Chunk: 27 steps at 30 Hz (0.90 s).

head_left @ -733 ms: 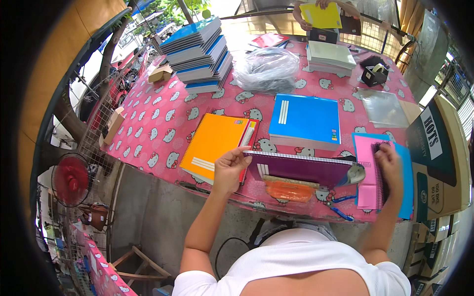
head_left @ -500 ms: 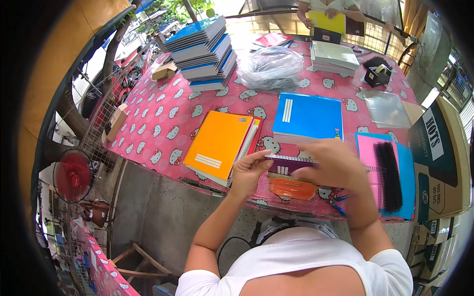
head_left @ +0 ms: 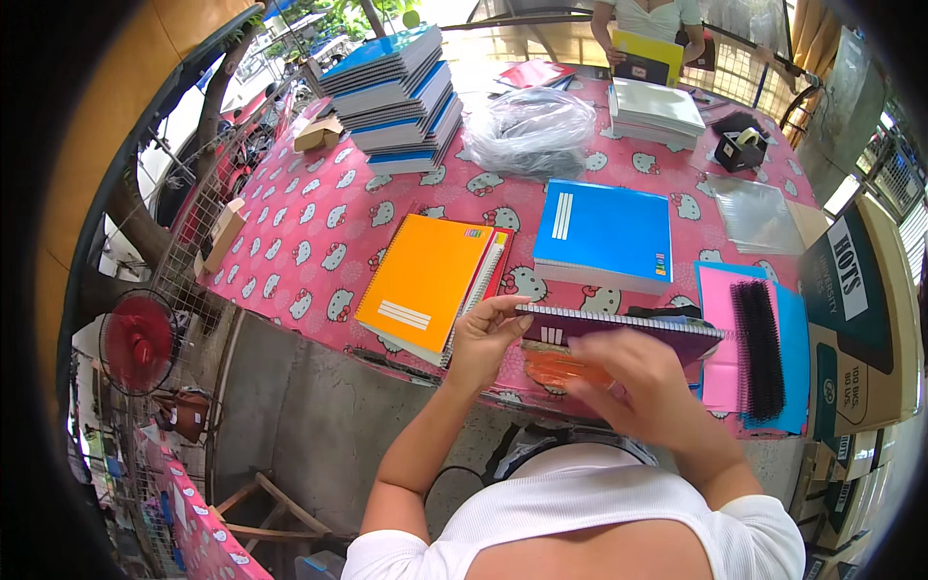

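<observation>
My left hand grips the left end of a purple spiral notebook, held level above the table's near edge. Over the notebook's near side lies my right hand, fingers spread and reaching left; whether it grips anything is unclear. An orange object shows beneath the notebook. Left of my left hand rests an orange spiral notebook. Behind lies a blue notebook. To the right are pink sheets with a black comb binding spine on them.
A pink patterned tablecloth covers the table. At the back stand a stack of notebooks, a clear plastic bag, a white paper stack and a tape dispenser. Another person stands opposite. Cardboard boxes sit right; a red fan left.
My right hand left the pink sheets and black spine on the right and moved left over the purple notebook. My left hand kept hold of the notebook's left end.
</observation>
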### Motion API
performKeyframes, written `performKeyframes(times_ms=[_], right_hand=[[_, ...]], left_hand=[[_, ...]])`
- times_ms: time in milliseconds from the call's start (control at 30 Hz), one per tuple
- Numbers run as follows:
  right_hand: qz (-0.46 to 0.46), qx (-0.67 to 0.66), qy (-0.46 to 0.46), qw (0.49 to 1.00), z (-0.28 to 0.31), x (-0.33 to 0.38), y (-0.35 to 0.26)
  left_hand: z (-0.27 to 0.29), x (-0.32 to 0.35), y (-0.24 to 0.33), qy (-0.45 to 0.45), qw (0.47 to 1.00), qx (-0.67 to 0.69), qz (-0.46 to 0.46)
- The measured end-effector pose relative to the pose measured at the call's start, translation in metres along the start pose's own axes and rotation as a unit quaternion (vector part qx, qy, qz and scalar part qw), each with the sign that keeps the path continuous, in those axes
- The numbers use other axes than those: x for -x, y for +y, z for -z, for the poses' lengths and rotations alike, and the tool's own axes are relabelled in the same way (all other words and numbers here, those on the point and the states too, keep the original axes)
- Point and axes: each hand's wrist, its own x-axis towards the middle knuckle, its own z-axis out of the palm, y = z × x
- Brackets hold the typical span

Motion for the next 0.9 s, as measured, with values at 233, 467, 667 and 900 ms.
performKeyframes(times_ms=[233, 467, 667, 900], right_hand=[[-0.314, 0.309, -0.102, 0.892, -0.025, 0.215, 0.102], [-0.37, 0.201, -0.08, 0.904, -0.016, 0.219, 0.083], [-0.21, 0.09, 0.107, 0.968, 0.035, 0.111, 0.012], [-0.163, 0.144, 0.163, 0.962, 0.043, 0.055, -0.007]], left_hand=[[-0.001, -0.023, -0.003, -0.046, 0.998, 0.006, 0.037], [-0.018, -0.035, -0.005, -0.077, 0.997, 0.024, 0.004], [-0.074, -0.025, 0.018, -0.142, 0.97, -0.078, -0.181], [-0.125, -0.013, 0.028, -0.163, 0.9, -0.232, -0.33]])
